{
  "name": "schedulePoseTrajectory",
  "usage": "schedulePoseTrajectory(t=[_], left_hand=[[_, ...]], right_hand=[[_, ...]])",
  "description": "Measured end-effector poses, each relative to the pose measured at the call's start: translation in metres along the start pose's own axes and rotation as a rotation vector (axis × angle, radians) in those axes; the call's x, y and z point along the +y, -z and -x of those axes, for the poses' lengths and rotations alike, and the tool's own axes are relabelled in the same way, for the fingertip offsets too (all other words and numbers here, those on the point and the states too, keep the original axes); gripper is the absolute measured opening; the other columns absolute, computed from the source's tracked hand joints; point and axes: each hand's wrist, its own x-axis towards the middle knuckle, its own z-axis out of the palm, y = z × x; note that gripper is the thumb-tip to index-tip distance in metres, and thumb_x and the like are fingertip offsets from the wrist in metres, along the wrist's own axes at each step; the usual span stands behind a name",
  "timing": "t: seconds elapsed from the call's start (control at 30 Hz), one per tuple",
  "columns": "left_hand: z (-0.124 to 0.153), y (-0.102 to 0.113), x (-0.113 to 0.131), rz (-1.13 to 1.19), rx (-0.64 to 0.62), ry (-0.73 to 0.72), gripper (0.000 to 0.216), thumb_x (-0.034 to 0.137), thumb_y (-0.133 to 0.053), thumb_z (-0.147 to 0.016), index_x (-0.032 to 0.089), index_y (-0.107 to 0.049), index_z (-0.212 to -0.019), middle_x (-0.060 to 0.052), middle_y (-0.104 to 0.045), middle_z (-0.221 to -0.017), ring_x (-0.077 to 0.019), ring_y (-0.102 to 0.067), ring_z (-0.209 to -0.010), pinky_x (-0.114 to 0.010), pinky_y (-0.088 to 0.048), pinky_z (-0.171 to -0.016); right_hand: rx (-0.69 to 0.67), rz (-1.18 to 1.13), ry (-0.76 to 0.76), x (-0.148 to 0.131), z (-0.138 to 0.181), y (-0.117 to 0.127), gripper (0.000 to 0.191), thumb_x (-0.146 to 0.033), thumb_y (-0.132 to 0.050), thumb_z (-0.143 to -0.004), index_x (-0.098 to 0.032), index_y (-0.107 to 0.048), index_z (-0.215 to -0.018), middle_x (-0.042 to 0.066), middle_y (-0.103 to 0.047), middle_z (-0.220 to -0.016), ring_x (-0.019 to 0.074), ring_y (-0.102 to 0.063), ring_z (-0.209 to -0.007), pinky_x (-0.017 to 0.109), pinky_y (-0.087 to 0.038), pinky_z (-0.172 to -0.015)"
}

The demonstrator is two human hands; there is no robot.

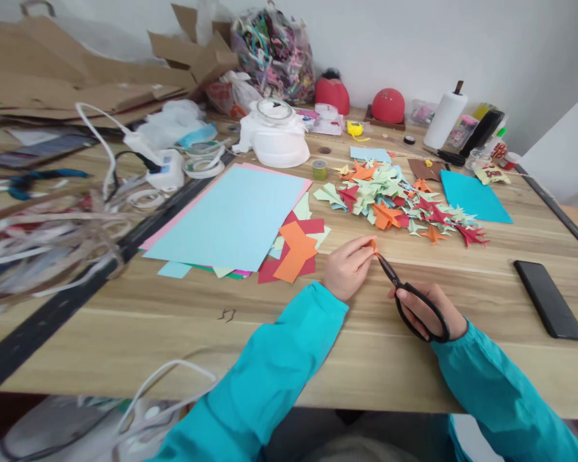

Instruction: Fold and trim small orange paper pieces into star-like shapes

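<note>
Over the wooden table, my left hand (348,266) pinches a small piece of orange paper (372,244) between its fingertips. My right hand (433,309) is wrapped round the black handles of a pair of scissors (390,273). The scissor tips meet the lower edge of the orange paper; whether the blades are cutting it I cannot tell. Beyond my hands lies a pile of folded paper cranes (380,189) in green, orange and red. Left of my left hand are orange paper pieces (295,250) and red paper pieces (313,226).
A stack of coloured sheets (231,215) lies at the left, light blue on top. A black phone (549,299) rests at the right, and a turquoise sheet (474,196) lies behind it. Tangled ribbons and cords (58,244) cover the far left. A white cap-like object (277,138) stands at the back.
</note>
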Motion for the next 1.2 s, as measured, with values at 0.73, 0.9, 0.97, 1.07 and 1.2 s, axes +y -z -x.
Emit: schedulePoseTrajectory(t=[0.73,0.9,0.97,1.07,1.2], left_hand=[[0.003,-0.007,0.029,0.307,-0.297,0.034,0.02,0.014,-0.051,-0.081,0.015,-0.065,-0.095,-0.01,-0.065,-0.103,-0.0144,-0.061,-0.095,-0.027,-0.051,-0.085],[0.002,-0.004,0.034,0.454,-0.347,0.112,0.029,0.015,-0.05,-0.082,0.018,-0.06,-0.109,-0.01,-0.062,-0.111,-0.0155,-0.058,-0.103,-0.03,-0.048,-0.091],[-0.001,-0.001,0.034,0.521,-0.379,0.163,0.031,0.015,-0.049,-0.082,0.019,-0.059,-0.111,-0.011,-0.061,-0.114,-0.0162,-0.057,-0.106,-0.032,-0.046,-0.094],[-0.006,0.003,0.033,0.602,-0.431,0.239,0.031,0.015,-0.046,-0.084,0.02,-0.06,-0.111,-0.009,-0.06,-0.115,-0.017,-0.055,-0.109,-0.034,-0.043,-0.097],[-0.008,0.003,0.032,0.682,-0.423,0.458,0.03,0.02,-0.048,-0.083,0.019,-0.058,-0.112,-0.009,-0.062,-0.112,-0.0174,-0.058,-0.102,-0.033,-0.046,-0.091]], right_hand=[[0.407,-0.307,0.119,0.008,-0.018,0.0,0.053,-0.039,-0.075,-0.057,-0.013,-0.055,-0.098,-0.003,-0.057,-0.047,0.0109,-0.048,-0.034,0.022,-0.038,-0.032],[0.459,-0.3,0.132,0.006,-0.018,0.004,0.043,-0.036,-0.071,-0.062,-0.012,-0.057,-0.094,-0.001,-0.058,-0.049,0.0121,-0.052,-0.038,0.022,-0.04,-0.035],[0.472,-0.299,0.153,0.007,-0.018,0.007,0.041,-0.034,-0.07,-0.063,-0.012,-0.057,-0.094,-0.001,-0.059,-0.05,0.0123,-0.054,-0.04,0.022,-0.041,-0.036],[0.491,-0.313,0.155,0.007,-0.018,0.009,0.04,-0.033,-0.069,-0.062,-0.011,-0.057,-0.094,-0.001,-0.058,-0.051,0.0122,-0.054,-0.039,0.023,-0.041,-0.036],[0.51,-0.324,0.14,0.004,-0.018,0.008,0.04,-0.032,-0.069,-0.061,-0.011,-0.057,-0.093,-0.001,-0.059,-0.051,0.0123,-0.054,-0.039,0.022,-0.042,-0.036]])
